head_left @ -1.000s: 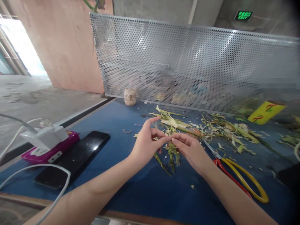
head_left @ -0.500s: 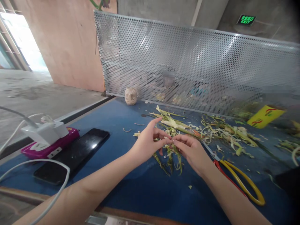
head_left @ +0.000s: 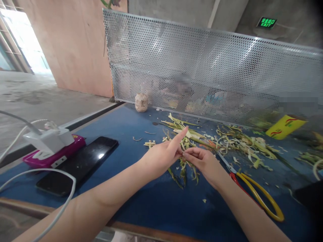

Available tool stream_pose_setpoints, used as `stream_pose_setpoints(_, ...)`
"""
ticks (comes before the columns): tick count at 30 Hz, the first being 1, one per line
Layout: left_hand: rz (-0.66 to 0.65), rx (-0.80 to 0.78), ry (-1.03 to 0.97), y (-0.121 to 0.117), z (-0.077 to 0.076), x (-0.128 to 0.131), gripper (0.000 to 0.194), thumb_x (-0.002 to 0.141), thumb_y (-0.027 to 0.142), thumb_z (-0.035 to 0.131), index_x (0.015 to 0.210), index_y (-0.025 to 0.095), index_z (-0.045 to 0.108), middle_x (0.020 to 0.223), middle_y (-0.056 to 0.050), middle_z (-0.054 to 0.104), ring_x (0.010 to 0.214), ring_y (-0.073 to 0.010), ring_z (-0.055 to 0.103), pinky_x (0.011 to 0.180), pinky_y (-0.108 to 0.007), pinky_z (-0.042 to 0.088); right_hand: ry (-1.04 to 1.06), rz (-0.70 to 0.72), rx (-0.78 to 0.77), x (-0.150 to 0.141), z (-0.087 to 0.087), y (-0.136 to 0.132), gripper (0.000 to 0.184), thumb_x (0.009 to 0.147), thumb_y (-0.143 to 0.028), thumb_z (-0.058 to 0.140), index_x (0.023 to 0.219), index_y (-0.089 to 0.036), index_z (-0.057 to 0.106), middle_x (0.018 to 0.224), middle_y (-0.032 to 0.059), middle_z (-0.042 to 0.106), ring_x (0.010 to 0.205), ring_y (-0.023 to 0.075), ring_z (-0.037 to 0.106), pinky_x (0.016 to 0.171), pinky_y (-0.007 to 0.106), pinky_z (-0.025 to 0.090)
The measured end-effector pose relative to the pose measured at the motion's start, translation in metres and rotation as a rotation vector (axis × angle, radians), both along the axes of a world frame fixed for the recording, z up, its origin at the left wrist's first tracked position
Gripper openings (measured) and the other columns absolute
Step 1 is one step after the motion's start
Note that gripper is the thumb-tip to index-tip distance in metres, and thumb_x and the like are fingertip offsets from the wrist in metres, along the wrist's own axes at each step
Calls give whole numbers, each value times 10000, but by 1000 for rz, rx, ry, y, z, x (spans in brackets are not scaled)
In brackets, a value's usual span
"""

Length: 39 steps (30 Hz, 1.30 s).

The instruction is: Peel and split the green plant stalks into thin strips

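Holding left hand (head_left: 160,158) and right hand (head_left: 207,164) together at the fingertips, with 1 left digit extended. Cannot tell whether pinching anything small between them. Hovering over green scraps (head_left: 183,175) on the desk (head_left: 202,216), partly covering them. Having scissors (head_left: 232,170) just beside the right forearm (head_left: 248,205) and a phone (head_left: 80,164) well apart on the left.
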<state>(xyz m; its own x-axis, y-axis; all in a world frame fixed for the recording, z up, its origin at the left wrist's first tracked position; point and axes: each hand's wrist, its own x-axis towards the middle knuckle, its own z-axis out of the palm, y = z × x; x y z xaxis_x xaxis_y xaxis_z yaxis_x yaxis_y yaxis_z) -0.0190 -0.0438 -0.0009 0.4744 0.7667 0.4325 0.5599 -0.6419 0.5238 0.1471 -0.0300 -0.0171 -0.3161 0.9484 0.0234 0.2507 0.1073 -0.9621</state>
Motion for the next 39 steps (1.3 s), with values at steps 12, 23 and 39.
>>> stream_pose_setpoints(12,3,44,-22,-1,-6,2,772,727,84,389,1342,164,-71,754,-37,576,578,-117,462,537,-218,370,-211,-32,250,2,-3,1,161,701,-330,545,685,-173,572,498,-23,451,452,96,377,429,233,301)
stream_pose_setpoints(23,-32,-87,-193,-2,0,1,846,678,28,418,1335,140,-103,715,-23,568,611,-117,505,600,-244,412,-268,10,402,-1,5,-3,51,710,-194,490,672,-181,522,588,-17,476,549,112,425,530,233,354)
stream_pose_setpoints(39,-12,-103,-186,-1,-1,1,863,693,39,453,1331,165,-114,696,2,571,600,-104,512,610,-245,431,-131,-1,212,-2,-2,1,164,733,-325,513,662,-178,529,521,-24,482,481,103,437,465,222,338)
